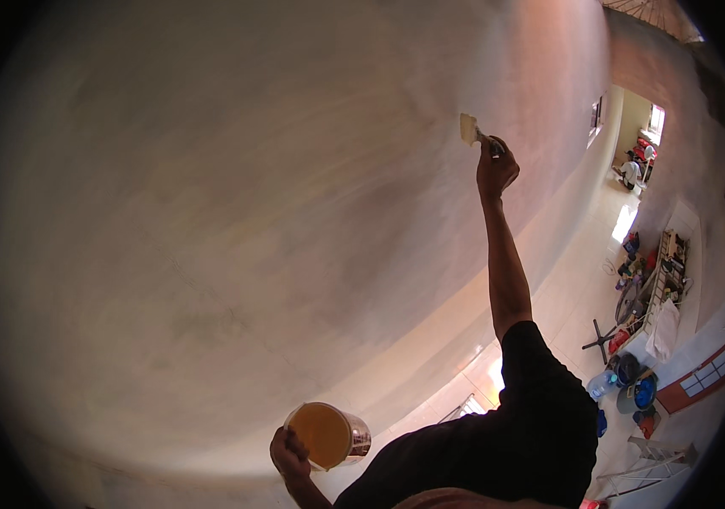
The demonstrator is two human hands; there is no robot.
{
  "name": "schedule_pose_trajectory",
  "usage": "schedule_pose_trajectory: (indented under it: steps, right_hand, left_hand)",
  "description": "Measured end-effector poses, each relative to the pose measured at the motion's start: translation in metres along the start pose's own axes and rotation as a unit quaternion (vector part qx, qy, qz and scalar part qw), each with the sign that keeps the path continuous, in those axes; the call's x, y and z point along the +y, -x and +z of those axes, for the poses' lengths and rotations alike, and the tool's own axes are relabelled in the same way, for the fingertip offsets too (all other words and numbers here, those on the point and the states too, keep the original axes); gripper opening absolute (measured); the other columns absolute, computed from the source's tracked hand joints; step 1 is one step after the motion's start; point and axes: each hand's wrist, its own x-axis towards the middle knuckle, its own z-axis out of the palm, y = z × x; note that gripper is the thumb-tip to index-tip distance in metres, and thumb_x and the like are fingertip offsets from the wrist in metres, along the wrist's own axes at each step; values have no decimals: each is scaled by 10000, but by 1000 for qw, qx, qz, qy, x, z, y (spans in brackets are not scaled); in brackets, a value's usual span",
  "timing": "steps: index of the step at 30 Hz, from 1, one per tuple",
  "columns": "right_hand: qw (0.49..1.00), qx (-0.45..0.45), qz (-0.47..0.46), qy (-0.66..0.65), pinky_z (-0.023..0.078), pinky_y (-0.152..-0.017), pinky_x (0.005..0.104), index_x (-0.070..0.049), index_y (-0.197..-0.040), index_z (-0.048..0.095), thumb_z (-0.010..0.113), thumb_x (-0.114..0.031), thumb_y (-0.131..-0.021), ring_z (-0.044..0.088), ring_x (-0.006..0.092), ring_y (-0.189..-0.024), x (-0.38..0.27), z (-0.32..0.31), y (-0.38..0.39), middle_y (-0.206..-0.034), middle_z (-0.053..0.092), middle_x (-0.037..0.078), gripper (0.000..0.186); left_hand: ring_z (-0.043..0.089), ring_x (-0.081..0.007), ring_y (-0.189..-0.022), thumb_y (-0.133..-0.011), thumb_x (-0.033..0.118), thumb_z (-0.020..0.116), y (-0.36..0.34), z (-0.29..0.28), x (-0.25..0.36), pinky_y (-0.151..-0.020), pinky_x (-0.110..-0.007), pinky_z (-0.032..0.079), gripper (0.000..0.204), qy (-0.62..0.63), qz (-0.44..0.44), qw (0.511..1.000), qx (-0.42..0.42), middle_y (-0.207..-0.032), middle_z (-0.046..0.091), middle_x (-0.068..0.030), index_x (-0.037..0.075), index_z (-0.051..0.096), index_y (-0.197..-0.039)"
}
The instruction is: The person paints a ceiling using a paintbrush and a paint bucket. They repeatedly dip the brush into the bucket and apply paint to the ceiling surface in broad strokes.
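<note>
My right hand (496, 171) is raised on an outstretched arm, its fingers closed round the handle of a paintbrush (469, 129). The brush has wide, pale bristles, which are at or very near the big plastered wall (294, 212); whether they touch it I cannot tell. Low in the view, my left hand (291, 454) grips the rim of a paint bucket (360, 438). The bucket is tilted so that its mouth shows, tan-orange inside. How full it is cannot be made out. The wall is patchy, with grey, beige and pinkish areas.
At the right, a pale tiled floor (562, 288) runs along the wall. Beyond it are a cluttered rack (666, 276), a black star-shaped base (600, 341), a water bottle (601, 384) and a stepladder (651, 469). Another person (629, 174) is low down by a far doorway.
</note>
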Motion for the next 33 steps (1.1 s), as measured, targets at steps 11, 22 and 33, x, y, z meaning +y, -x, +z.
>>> schedule_pose_trajectory:
  steps: [11, 22, 33]
  right_hand:
    - [929, -154, -163, -293, 430, -574, 378, -54, -944, 662, 744, -93, -736, 572, 224, -596, -264, -33, 245, -713, 604, 48, 227]
    - [888, -281, -8, -365, 523, -628, 321, -107, -893, 739, 806, -120, -751, 656, 186, -676, -223, -13, 213, -779, 701, 70, 158]
    - [996, 12, 91, -8, 534, -650, 304, -81, -870, 775, 754, -260, -814, 701, 160, -686, 49, -28, 10, -771, 739, 76, 189]
  left_hand:
    - [215, -46, -374, -947, 229, 456, -6, -4, -5, -344, -227, 167, 212, 25, -24, 999, -2, -512, 313, 75, 75, 554, -838]
    - [222, -37, -381, -962, 209, 459, 0, -2, 5, -370, -223, 181, 181, 1, -44, 998, 40, -499, 288, 91, 86, 549, -864]
    - [224, -40, -391, -948, 212, 459, 1, 1, 5, -361, -234, 167, 205, -2, -13, 999, -38, -528, 311, 71, 55, 564, -867]
